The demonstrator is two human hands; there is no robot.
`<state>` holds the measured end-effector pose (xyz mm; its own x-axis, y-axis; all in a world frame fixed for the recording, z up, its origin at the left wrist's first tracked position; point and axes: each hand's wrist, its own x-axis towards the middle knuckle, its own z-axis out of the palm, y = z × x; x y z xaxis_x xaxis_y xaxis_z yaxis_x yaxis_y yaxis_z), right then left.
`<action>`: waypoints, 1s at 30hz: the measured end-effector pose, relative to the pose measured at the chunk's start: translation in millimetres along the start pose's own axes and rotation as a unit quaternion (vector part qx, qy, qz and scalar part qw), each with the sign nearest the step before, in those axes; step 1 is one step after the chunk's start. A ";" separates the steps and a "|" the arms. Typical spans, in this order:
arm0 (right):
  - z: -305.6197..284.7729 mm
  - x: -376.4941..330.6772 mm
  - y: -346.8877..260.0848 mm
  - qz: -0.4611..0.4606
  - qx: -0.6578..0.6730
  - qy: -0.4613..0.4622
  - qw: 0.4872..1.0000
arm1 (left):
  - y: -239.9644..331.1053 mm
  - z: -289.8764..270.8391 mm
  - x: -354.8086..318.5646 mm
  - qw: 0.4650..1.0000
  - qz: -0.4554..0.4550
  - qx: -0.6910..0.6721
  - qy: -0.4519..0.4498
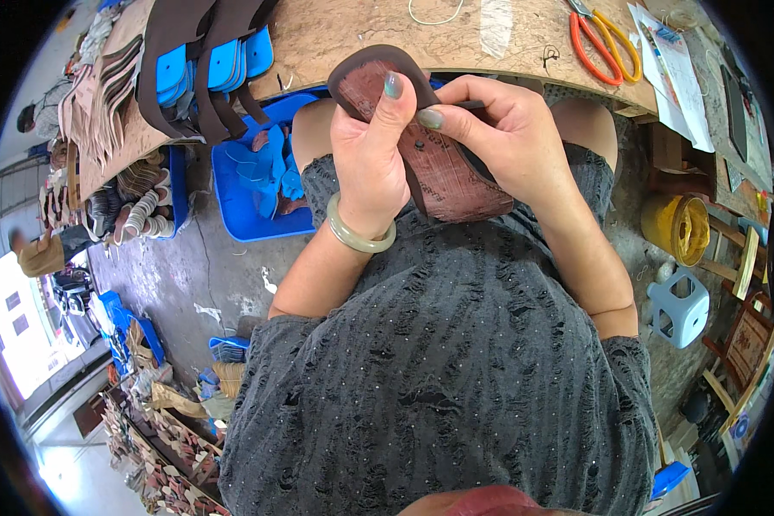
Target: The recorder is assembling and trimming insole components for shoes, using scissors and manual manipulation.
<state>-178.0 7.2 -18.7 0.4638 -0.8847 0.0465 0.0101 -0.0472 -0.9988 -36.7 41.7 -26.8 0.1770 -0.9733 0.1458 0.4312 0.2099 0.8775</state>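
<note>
While the left hand grips a brown sandal sole at twelve o'clock over the lap, the right hand pinches its edge; orange scissors lie at one o'clock on the table.

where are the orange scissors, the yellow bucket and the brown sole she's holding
orange scissors (606, 43), head view, on the orange handle loops
yellow bucket (672, 225), head view, on its side wall
brown sole (456, 185), head view, on its reddish underside below the hands
</note>
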 end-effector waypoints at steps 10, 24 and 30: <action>-10.7 -4.2 5.6 0.056 0.058 0.041 0.996 | -2.9 2.9 9.8 0.999 0.030 -0.026 -0.021; 19.5 -13.3 5.8 -0.284 -0.290 0.188 0.894 | -3.4 -2.1 5.5 0.997 0.052 -0.057 -0.021; 18.0 -14.2 -8.2 -0.045 -0.030 0.126 0.991 | -0.4 -8.8 6.5 0.997 0.050 -0.048 -0.044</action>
<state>-168.7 28.4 -11.4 0.2274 -0.9629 0.1452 -0.0138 -0.1523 -0.9882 -28.0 36.1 -30.2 0.1481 -0.9503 0.2738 0.4987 0.3108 0.8091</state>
